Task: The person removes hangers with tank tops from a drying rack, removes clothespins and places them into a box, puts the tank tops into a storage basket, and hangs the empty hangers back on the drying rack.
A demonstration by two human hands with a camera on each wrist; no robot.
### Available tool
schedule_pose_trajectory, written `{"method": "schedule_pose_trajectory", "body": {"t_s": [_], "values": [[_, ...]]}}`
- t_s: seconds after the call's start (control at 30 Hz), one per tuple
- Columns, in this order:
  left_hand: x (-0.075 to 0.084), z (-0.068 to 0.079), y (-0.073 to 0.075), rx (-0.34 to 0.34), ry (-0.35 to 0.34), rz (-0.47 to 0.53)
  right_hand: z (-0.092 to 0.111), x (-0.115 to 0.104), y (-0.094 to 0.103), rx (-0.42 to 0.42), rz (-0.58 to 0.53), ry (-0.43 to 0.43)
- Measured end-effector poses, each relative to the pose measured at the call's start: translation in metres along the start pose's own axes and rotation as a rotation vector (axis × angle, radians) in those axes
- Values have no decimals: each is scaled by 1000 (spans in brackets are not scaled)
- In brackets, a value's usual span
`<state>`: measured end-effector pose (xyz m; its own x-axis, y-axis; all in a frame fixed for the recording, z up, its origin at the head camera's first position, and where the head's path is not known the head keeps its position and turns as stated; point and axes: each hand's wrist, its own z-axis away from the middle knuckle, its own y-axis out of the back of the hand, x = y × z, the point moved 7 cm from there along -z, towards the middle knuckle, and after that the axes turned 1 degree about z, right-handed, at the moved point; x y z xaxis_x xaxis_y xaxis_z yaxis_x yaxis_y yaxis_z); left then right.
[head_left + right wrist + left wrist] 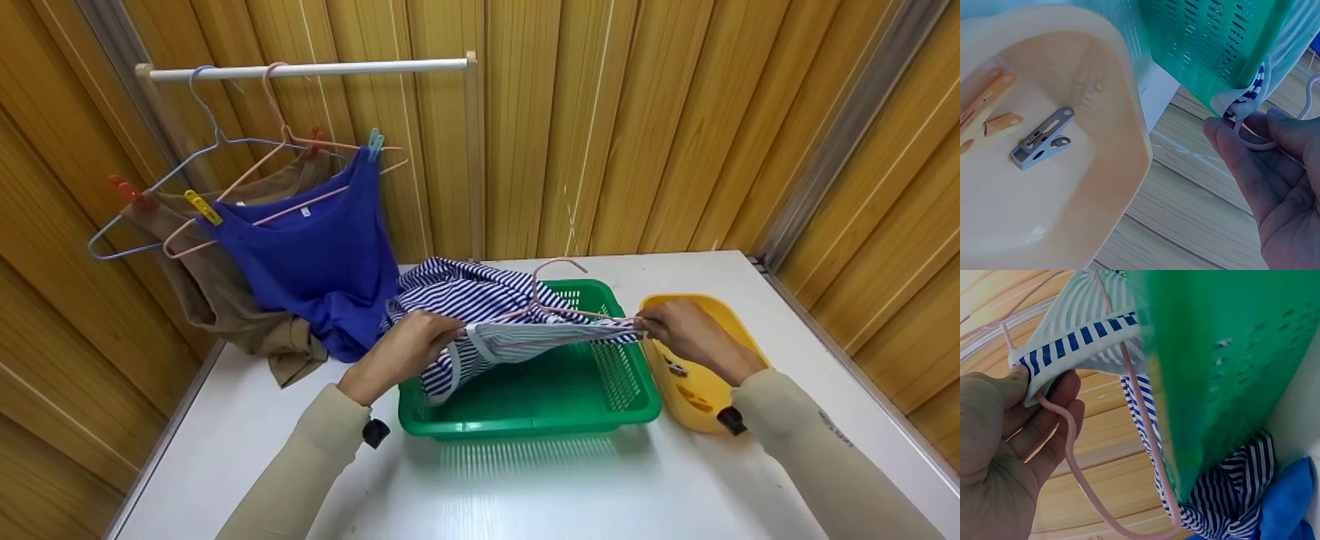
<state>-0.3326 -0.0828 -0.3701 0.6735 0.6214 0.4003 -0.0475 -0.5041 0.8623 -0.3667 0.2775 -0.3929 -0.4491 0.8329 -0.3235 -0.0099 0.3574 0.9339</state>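
Note:
A navy-and-white striped shirt (465,296) hangs over a green basket (525,430), its bulk bunched at the basket's back left. A pink clothes hanger (535,291) runs along the shirt's top edge, hook upward. My left hand (405,349) pinches one shoulder of the shirt at the hanger's left end; in the left wrist view the hanger's loop (1075,464) passes by the fingers. With thumb and fingertips my right hand (697,337) pinches the other shoulder at the hanger's right end. The cloth is stretched between both hands.
Right of the basket stands a yellow tray (742,330) holding a grey clothespin (1044,138) and yellow clothespins (985,112). At left, a white rail (360,67) carries a blue top (307,247) and a brown garment (195,277), pegged on hangers. Wood-look walls enclose the white table (360,487).

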Motion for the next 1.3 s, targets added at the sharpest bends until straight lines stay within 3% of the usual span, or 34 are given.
{"method": "schedule_pose_trajectory", "body": {"t_s": [0.37, 0.57, 0.73, 1.1, 1.3], "values": [[-20, 18, 6, 50, 33, -3, 1, 0, 2, 11, -3, 0], [-37, 33, 8, 85, 87, -5, 2, 3, 1, 23, 0, 23], [-47, 47, 12, 133, 111, 5, 4, 6, 0, 26, 13, 16], [-68, 74, 14, 276, 90, 6, 5, 6, 0, 26, 5, 0], [-87, 88, 3, 247, 175, 9, 5, 7, 1, 28, 0, 1]]}}
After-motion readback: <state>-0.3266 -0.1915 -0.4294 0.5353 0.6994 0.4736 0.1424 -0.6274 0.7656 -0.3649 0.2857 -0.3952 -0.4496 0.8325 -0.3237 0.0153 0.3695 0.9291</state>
